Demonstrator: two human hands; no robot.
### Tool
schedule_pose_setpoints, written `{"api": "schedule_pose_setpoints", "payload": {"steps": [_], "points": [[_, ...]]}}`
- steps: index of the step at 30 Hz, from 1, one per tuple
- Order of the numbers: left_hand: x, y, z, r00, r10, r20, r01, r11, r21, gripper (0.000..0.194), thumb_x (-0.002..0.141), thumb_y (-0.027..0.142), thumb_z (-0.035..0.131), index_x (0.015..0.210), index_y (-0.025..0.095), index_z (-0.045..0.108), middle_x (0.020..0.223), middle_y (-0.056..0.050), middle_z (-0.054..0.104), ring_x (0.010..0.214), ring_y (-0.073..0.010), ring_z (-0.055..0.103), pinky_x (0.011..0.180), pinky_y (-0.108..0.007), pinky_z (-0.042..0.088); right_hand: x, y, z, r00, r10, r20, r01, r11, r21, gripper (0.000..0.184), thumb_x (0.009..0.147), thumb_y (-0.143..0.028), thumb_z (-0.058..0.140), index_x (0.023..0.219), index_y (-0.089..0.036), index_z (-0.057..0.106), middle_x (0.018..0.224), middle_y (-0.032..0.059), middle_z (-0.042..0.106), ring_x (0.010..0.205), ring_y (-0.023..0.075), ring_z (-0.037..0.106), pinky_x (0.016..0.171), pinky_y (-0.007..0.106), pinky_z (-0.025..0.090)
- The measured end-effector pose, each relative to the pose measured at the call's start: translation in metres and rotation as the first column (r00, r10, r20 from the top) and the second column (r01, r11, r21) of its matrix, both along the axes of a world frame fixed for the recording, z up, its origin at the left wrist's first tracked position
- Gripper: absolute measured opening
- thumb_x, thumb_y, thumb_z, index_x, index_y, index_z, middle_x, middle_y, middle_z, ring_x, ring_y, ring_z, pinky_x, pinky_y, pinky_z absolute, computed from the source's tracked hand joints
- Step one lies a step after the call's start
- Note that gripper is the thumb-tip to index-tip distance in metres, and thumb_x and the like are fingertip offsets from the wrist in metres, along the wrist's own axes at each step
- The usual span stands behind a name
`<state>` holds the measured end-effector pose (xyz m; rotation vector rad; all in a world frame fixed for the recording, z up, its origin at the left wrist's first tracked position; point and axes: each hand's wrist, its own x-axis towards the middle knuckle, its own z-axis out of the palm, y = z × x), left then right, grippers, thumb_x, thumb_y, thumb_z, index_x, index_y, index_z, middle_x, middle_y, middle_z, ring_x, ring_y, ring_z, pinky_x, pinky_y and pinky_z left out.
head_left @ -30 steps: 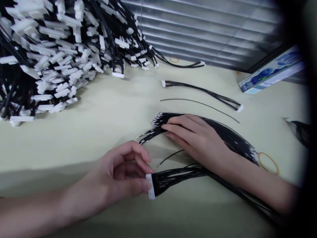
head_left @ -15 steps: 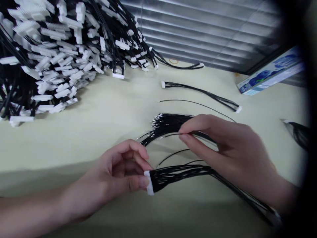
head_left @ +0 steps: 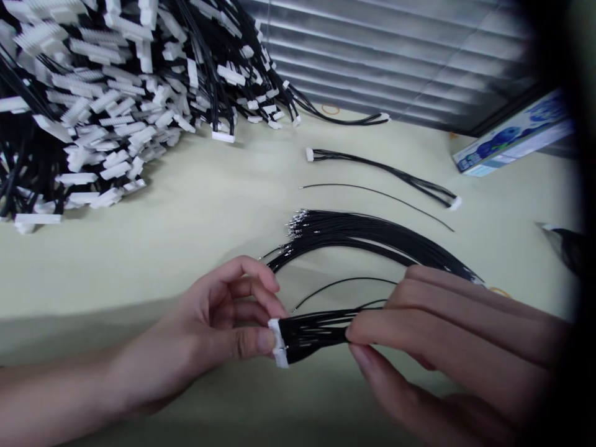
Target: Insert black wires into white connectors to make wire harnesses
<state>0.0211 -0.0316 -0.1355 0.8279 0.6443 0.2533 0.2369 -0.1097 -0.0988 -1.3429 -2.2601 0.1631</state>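
connector (head_left: 280, 356): one, in left hand (head_left: 228, 326); wire (head_left: 321, 343): seemingly one, in right hand (head_left: 447, 347).

Desk (head_left: 223, 230): pale, plain surface. Far left: 1 large heap of black harnesses (head_left: 125, 105) with white connectors, its right edge trailing a few strands. Middle: 1 short harness (head_left: 395, 171), white connector at each end; nearer, 1 single black wire (head_left: 344, 184); nearer again, 1 bundle of black wires (head_left: 372, 233), curved, metal tips at left. Far right: 1 box (head_left: 507, 138) with blue fruit print. Right edge: dark cable (head_left: 568, 248), blurred. 1 orange loop (head_left: 330, 109) near the back edge.
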Motion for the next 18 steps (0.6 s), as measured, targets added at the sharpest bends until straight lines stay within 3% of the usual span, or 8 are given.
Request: {"api": "schedule_pose_setpoints", "payload": {"steps": [18], "points": [[0.0001,-0.0006,0.0002,1.0,0.014,-0.02,-0.014,1.0,0.001,0.028,0.076,0.01,0.067,0.096,0.023,0.052,0.09,0.0,0.058,0.078,-0.0113,0.057,0.066,-0.019,0.046,0.0043,-0.0067,-0.0035,0.999,-0.036,0.025,0.035,0.999,0.037,0.01,0.078,-0.022,0.06,0.087,-0.022,0.056,0.064,-0.0044,0.051,0.054,0.0066,0.042,0.051,0.023,0.038]]}}
